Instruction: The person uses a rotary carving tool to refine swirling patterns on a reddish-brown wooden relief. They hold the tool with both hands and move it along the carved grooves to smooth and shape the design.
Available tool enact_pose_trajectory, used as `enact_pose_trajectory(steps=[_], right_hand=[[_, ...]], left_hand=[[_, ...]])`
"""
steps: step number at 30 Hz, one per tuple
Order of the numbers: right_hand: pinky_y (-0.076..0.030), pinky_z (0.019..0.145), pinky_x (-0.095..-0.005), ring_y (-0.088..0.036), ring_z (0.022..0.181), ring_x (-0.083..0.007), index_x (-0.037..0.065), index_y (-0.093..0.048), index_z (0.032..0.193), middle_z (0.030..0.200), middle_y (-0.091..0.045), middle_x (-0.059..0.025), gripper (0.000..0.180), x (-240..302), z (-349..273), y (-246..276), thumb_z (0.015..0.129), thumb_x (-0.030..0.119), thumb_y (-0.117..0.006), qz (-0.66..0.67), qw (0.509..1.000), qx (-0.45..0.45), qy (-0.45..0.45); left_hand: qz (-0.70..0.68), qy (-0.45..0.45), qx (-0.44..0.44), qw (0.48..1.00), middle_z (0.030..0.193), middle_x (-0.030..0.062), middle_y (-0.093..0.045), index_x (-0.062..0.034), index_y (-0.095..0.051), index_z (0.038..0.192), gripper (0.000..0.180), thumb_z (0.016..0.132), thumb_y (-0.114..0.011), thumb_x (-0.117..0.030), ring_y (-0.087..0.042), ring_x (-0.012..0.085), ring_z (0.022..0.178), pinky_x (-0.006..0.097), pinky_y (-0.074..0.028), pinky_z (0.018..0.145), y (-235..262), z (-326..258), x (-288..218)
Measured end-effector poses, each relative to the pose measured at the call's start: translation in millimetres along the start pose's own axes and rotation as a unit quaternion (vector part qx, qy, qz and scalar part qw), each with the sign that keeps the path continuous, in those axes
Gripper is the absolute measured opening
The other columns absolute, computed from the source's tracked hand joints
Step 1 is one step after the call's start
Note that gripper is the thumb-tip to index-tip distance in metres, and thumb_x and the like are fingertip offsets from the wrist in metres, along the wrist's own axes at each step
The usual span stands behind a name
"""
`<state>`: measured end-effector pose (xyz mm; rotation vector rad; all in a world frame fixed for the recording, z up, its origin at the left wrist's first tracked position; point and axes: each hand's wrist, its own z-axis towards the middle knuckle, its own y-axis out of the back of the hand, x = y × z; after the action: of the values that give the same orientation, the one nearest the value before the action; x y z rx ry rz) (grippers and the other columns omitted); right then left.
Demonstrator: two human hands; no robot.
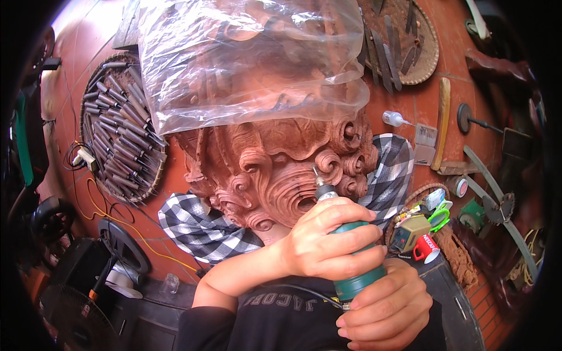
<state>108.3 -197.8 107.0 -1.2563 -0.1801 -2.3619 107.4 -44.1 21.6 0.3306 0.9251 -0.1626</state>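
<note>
A large reddish-brown wood carving [281,181] with swirling curls and scrolls lies in front of me. Clear plastic sheeting [252,64] covers its far part. Both my hands grip a green electric die grinder [358,282]. My left hand [333,240] wraps round its upper body near the collar, and my right hand [386,307] closes round its rear end. The tool's thin metal bit [317,174] points away from me at the curls; whether it touches the wood is hard to tell. Black-and-white checked cloth [205,225] shows under the carving on both sides.
At left, a round basket [88,111] holds many wood-handled chisels. Another basket [433,44] at far right carries flat metal tools. A red mug [426,250], green scissors [440,216] and a small box [410,233] stand at right. A yellow cord [137,234] crosses the tiled floor.
</note>
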Motion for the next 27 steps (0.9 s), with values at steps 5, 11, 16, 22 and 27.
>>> enact_pose_trajectory(steps=[5,11,16,22,27], right_hand=[[-0.060,0.066,-0.0348,-0.074,0.069,-0.0228,0.003,-0.067,0.070,0.076,-0.073,-0.0110,0.009,-2.7,2.5,-2.8,0.074,-0.001,-0.075,0.000,1.000,0.003,0.011],[-0.060,0.063,-0.0349,-0.073,0.066,-0.0233,0.005,-0.066,0.067,0.074,-0.073,-0.0119,0.013,-5.9,6.5,-5.7,0.078,0.003,-0.072,0.016,1.000,0.016,0.021],[-0.059,0.057,-0.0352,-0.071,0.060,-0.0234,0.006,-0.062,0.061,0.069,-0.071,-0.0125,0.020,-7.7,5.4,-14.8,0.078,0.005,-0.071,0.050,0.999,-0.006,0.014],[-0.059,0.056,-0.0351,-0.070,0.057,-0.0235,0.006,-0.062,0.059,0.066,-0.070,-0.0125,0.021,-7.5,3.7,-26.6,0.078,0.004,-0.071,0.068,0.996,-0.056,0.010],[-0.059,0.059,-0.0353,-0.072,0.065,-0.0235,0.004,-0.066,0.065,0.072,-0.072,-0.0126,0.014,-2.6,6.7,-8.2,0.076,0.001,-0.074,0.024,1.000,0.013,-0.006]], left_hand=[[0.008,-0.003,0.001,1.000,0.111,0.0075,-0.072,-0.0140,-0.071,0.107,0.030,0.078,-0.077,-0.017,-0.070,0.0315,0.100,0.042,-0.060,0.076,5.1,0.9,-0.5],[0.024,-0.002,-0.001,1.000,0.111,0.0079,-0.072,-0.0139,-0.070,0.108,0.029,0.080,-0.075,-0.017,-0.070,0.0313,0.100,0.041,-0.059,0.075,12.8,0.6,-3.7],[0.043,0.003,0.001,0.999,0.109,0.0081,-0.072,-0.0132,-0.071,0.107,0.028,0.079,-0.075,-0.016,-0.069,0.0304,0.100,0.041,-0.059,0.074,21.6,-2.3,-7.8],[0.047,0.004,-0.005,0.999,0.107,0.0075,-0.071,-0.0126,-0.071,0.106,0.029,0.077,-0.075,-0.016,-0.068,0.0300,0.099,0.041,-0.059,0.074,21.2,-3.0,-8.4],[0.033,0.008,0.010,0.999,0.113,0.0067,-0.072,-0.0152,-0.070,0.110,0.031,0.080,-0.077,-0.015,-0.069,0.0304,0.105,0.042,-0.059,0.078,16.3,-2.5,-4.9]])
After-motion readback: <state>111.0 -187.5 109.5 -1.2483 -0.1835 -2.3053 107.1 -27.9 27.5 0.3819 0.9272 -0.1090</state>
